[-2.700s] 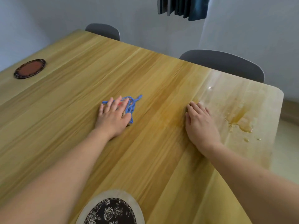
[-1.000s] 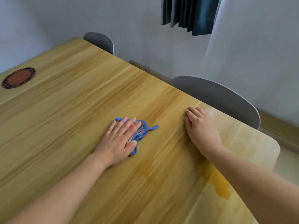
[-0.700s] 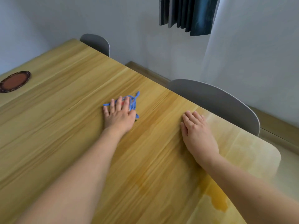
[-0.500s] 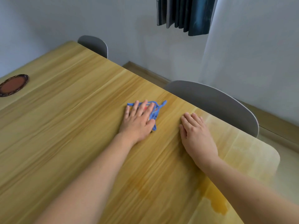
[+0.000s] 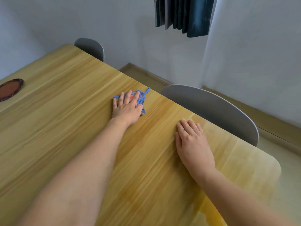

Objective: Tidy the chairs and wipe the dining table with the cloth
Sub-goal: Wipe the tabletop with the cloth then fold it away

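My left hand (image 5: 126, 107) presses flat, fingers straight, on a small blue-edged cloth (image 5: 143, 98) near the far edge of the wooden dining table (image 5: 65, 111). Most of the cloth is hidden under the palm. My right hand (image 5: 192, 142) rests flat on the tabletop to the right, fingers together, holding nothing. A grey chair (image 5: 211, 108) stands pushed in at the far side just beyond my hands. A second grey chair (image 5: 91, 47) stands further left along that side.
A dark round coaster (image 5: 9, 88) lies at the table's left edge. A wet yellowish patch (image 5: 210, 211) shows on the wood near my right forearm. Dark blue curtains (image 5: 184, 13) hang by the wall, and the table's rounded right corner (image 5: 275, 163) is near.
My left hand has slid the cloth over the table, sideways and then away toward the far edge. My right hand stayed flat in place. The view has shifted up toward the far chairs.
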`<state>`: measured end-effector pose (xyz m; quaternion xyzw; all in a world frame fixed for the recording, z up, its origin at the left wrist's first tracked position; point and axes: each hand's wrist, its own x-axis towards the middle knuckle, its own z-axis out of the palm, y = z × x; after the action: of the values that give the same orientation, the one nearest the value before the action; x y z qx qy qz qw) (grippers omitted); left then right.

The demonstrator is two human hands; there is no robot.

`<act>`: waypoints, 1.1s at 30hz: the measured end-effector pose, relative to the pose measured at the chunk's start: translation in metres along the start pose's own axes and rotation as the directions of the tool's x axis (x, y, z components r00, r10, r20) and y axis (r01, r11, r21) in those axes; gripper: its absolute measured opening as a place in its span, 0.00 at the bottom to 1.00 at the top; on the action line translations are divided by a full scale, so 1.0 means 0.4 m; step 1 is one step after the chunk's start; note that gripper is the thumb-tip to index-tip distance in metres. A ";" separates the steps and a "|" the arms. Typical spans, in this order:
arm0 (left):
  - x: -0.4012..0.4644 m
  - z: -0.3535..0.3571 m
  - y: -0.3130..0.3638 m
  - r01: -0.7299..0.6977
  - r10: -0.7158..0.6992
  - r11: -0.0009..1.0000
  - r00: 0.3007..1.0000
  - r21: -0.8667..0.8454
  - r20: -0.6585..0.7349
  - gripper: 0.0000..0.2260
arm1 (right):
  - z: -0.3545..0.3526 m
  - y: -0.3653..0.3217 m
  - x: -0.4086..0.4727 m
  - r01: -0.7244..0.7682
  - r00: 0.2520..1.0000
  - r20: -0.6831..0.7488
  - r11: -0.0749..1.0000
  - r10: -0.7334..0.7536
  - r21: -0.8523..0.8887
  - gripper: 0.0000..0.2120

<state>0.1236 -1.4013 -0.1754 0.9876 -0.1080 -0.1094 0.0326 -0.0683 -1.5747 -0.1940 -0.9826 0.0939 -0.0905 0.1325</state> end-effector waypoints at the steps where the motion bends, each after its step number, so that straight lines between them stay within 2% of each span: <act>1: 0.008 0.002 0.023 -0.024 0.024 1.000 1.000 0.009 0.004 0.26 | 0.004 0.001 -0.002 0.001 1.000 -0.008 1.000 -0.001 -0.001 0.22; 7: -0.004 0.012 0.127 -0.308 0.307 0.950 0.951 0.052 0.028 0.26 | 0.011 0.004 0.002 0.002 0.999 -0.033 1.000 -0.003 -0.011 0.23; 10: -0.068 0.027 0.142 -0.445 0.442 0.895 0.895 0.040 0.063 0.26 | 0.015 0.006 -0.006 0.006 1.000 -0.025 1.000 -0.006 -0.020 0.23; 13: -0.114 0.032 0.072 -0.567 0.563 0.821 0.823 0.059 0.074 0.25 | 0.011 0.001 0.003 0.000 1.000 -0.029 1.000 -0.001 -0.021 0.23; 17: -0.119 0.020 0.008 -0.515 0.510 0.855 0.855 0.052 0.092 0.26 | 0.009 0.001 0.007 -0.002 1.000 -0.028 1.000 0.002 -0.013 0.23; 21: -0.083 0.003 0.049 -0.382 0.382 0.924 0.920 -0.015 0.089 0.24 | -0.006 0.014 0.004 -0.014 0.999 -0.033 0.998 0.017 0.067 0.19; 26: -0.053 0.018 0.125 -0.254 0.252 0.967 0.963 0.002 0.096 0.23 | -0.049 0.094 -0.036 -0.114 0.993 0.005 0.991 0.114 -0.067 0.22; 29: -0.073 0.024 0.176 -0.310 0.308 0.951 0.949 0.017 0.074 0.23 | -0.047 0.136 -0.057 -0.082 0.996 0.011 0.989 0.084 -0.125 0.23; 33: -0.143 0.041 0.264 -0.503 0.500 0.864 0.862 0.018 0.079 0.23 | -0.028 0.142 -0.056 -0.101 0.994 -0.042 0.992 0.098 -0.075 0.24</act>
<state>0.0437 -1.4924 -0.1701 0.9214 -0.3643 -0.1304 0.0371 -0.1015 -1.6265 -0.2026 -0.9791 0.1485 -0.0991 0.0972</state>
